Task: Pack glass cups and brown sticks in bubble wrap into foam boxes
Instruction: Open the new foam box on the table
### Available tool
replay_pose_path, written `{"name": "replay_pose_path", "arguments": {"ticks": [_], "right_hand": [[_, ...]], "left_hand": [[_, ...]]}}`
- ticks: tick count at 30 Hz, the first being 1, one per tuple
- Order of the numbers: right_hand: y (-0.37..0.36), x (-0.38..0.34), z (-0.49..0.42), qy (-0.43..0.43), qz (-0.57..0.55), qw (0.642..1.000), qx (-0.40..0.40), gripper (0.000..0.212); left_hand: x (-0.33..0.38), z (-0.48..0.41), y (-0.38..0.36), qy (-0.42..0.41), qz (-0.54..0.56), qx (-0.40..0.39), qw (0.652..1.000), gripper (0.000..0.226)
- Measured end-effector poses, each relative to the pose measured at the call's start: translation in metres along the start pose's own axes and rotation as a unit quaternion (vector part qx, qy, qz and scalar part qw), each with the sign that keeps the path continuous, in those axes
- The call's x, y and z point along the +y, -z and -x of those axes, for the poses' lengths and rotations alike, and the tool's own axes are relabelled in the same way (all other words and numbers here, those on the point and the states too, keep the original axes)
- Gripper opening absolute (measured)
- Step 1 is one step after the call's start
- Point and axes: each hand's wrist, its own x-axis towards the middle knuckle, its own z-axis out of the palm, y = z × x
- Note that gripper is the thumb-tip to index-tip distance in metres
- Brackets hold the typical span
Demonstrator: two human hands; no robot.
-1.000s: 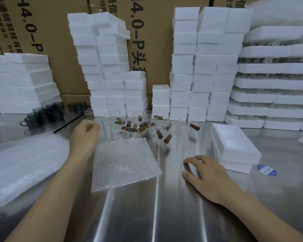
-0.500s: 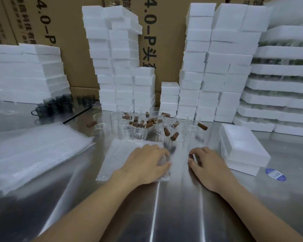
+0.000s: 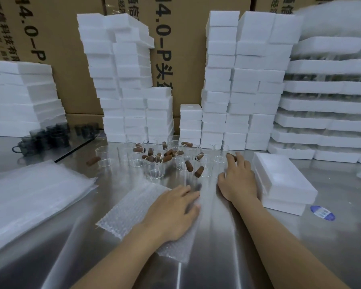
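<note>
the left hand (image 3: pixel 173 213) lay spread flat on a crinkled, translucent bubble wrap sheet (image 3: pixel 131 207); the right hand (image 3: pixel 237 180), fingers splayed, touched a brown stick (image 3: pixel 230 156).

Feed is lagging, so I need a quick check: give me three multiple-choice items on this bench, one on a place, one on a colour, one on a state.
1. Where does the left hand rest?
A. on the bubble wrap sheet
B. on a foam box
C. inside a cup

2. What colour are the mugs at far left?
A. clear
B. dark smoky grey
C. brown

3. How is the foam box beside the right hand?
A. open and filled
B. shut, lid on
C. crushed

Answers: 1 A, the palm lies flat on the sheet. 2 B, they look dark beside the clear glass cups. 3 B, its white top is whole and nothing shows inside.
</note>
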Motion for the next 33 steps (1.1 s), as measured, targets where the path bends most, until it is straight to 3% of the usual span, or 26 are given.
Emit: {"name": "replay_pose_path", "arguments": {"ticks": [5,23,33], "right_hand": [[-0.01,0.0,-0.017,-0.018,0.003,1.0,0.003,0.065],[-0.013,-0.002,-0.03,-0.027,0.018,0.999,-0.014,0.045],[0.004,0.0,0.008,-0.019,-0.02,1.0,0.0,0.014]], "left_hand": [[0.001,-0.002,-0.004,0.008,0.002,-0.044,0.999,0.06],[-0.003,-0.005,-0.006,0.003,0.008,-0.036,0.999,0.062],[-0.002,-0.004,-0.003,0.006,0.012,-0.044,0.999,0.063]]}}
